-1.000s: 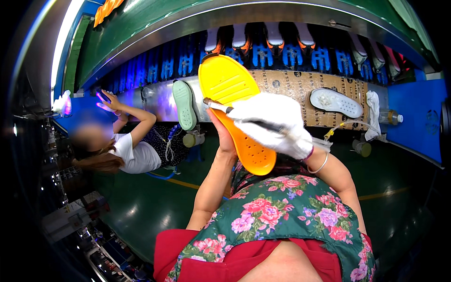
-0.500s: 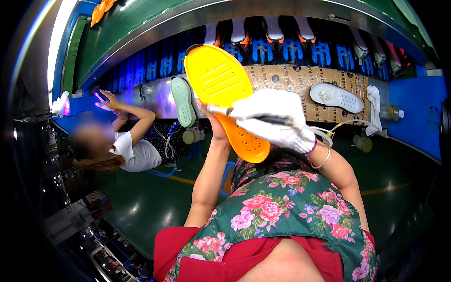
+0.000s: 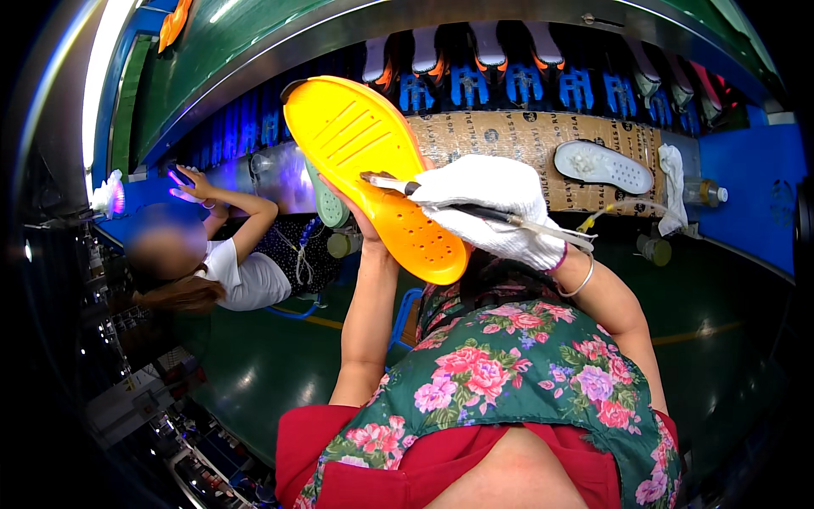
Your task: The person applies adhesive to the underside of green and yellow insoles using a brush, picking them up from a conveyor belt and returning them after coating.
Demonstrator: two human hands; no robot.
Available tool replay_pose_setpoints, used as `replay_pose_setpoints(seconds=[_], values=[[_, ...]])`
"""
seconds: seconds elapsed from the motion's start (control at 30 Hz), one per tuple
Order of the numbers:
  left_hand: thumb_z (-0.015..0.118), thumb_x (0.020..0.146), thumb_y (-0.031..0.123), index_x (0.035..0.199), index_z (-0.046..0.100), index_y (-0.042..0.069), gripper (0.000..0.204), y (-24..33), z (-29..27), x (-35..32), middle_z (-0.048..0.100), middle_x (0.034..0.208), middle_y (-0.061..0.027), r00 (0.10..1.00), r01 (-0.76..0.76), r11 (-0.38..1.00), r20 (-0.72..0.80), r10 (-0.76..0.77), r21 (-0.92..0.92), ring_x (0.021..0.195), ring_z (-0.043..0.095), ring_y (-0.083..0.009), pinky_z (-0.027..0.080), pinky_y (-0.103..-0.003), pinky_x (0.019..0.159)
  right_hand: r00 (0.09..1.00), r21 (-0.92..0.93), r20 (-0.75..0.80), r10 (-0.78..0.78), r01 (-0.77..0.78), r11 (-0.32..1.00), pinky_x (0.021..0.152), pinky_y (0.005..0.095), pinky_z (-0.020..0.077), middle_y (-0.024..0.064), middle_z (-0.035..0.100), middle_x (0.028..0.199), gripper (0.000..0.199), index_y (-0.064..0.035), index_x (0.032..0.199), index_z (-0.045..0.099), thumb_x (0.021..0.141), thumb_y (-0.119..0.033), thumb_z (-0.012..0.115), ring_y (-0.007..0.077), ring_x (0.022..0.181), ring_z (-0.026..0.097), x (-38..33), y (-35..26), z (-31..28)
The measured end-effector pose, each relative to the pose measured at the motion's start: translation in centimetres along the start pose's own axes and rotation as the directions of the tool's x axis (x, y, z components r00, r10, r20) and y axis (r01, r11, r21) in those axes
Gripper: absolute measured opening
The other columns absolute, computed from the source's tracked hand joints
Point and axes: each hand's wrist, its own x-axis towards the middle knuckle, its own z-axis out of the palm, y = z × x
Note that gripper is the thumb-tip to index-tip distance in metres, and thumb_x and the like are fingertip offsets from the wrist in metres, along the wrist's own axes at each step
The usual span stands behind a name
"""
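A yellow shoe sole [image 3: 373, 170] is held up at chest height, tread side facing the camera, heel end low. The bare left hand [image 3: 360, 222] grips it from behind, forearm raised nearly upright. The right hand [image 3: 492, 208], in a white glove, is clenched around a thin brush tool [image 3: 441, 197] whose tip touches the sole's middle. A white sole [image 3: 604, 166] lies on the conveyor [image 3: 526, 140] beyond; a co-worker [image 3: 229, 254] reaches up at left.

A white shoe sole [image 3: 604, 165] lies on the far brown board [image 3: 526, 140], a white cloth [image 3: 674, 187] to its right. At left, a co-worker [image 3: 233, 267] in white reaches up.
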Motion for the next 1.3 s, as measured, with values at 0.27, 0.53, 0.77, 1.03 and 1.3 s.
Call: replay_pose_setpoints(seconds=[0.27, 0.53, 0.77, 1.03, 1.3], values=[[0.045, 0.074, 0.091, 0.138, 0.042, 0.005, 0.107, 0.4, 0.7, 0.1, 0.055, 0.118, -0.0195, 0.959, 0.235, 0.96, 0.2, -0.203, -0.153, 0.101, 0.059, -0.036, 0.054, -0.052, 0.084, 0.99, 0.22, 0.142, -0.018, -0.014, 0.975, 0.08, 0.0332, 0.0584, 0.0064, 0.076, 0.096, 0.02, -0.0109, 0.097, 0.078, 0.078, -0.006, 0.077, 0.022, 0.086, 0.074, -1.3, -0.5, 1.1], [0.047, 0.07, 0.094, 0.141, 0.042, 0.008, 0.111, 0.9, 2.0, 1.2, 0.055, 0.118, -0.0183, 0.964, 0.192, 0.958, 0.225, -0.143, -0.212, 0.101, 0.058, -0.0348, 0.049, -0.052, 0.091, 0.979, -0.103, 0.167, -0.113, 0.132, 0.986, 0.076, 0.0351, 0.0583, 0.0074, 0.075, 0.096, 0.025, -0.0107, 0.101, 0.075, 0.077, -0.005, 0.077, 0.0274, 0.084, 0.073, -1.5, -1.2, 1.5], [0.046, 0.07, 0.094, 0.137, 0.046, 0.008, 0.109, 1.3, 2.1, 1.7, 0.058, 0.113, -0.0161, 0.973, 0.171, 0.964, 0.186, -0.134, -0.203, 0.097, 0.06, -0.0326, 0.049, -0.051, 0.089, 0.996, 0.05, 0.093, 0.015, -0.02, 0.999, 0.077, 0.0331, 0.0586, 0.0066, 0.076, 0.092, 0.018, -0.0108, 0.095, 0.076, 0.077, -0.006, 0.078, 0.0232, 0.084, 0.074, -0.7, -0.4, 0.4], [0.044, 0.074, 0.092, 0.137, 0.047, 0.01, 0.104, 2.1, 0.9, 2.3, 0.058, 0.113, -0.0172, 0.976, 0.171, 0.969, 0.167, -0.141, -0.181, 0.095, 0.06, -0.0328, 0.053, -0.049, 0.085, 0.968, 0.288, 0.243, 0.068, -0.139, 0.947, 0.072, 0.0319, 0.0562, 0.0073, 0.072, 0.083, 0.012, -0.0091, 0.088, 0.074, 0.077, -0.006, 0.078, 0.0221, 0.076, 0.072, -1.7, -0.6, 0.5], [0.042, 0.07, 0.095, 0.137, 0.047, 0.011, 0.108, 3.2, 1.0, 3.2, 0.06, 0.11, -0.0188, 0.958, 0.243, 0.967, 0.173, -0.227, -0.081, 0.092, 0.061, -0.0347, 0.053, -0.049, 0.083, 0.949, -0.016, 0.31, -0.059, 0.068, 0.998, 0.071, 0.0345, 0.056, 0.0066, 0.07, 0.086, 0.021, -0.016, 0.095, 0.073, 0.077, -0.006, 0.076, 0.0263, 0.078, 0.07, -2.2, -0.9, 0.9]])
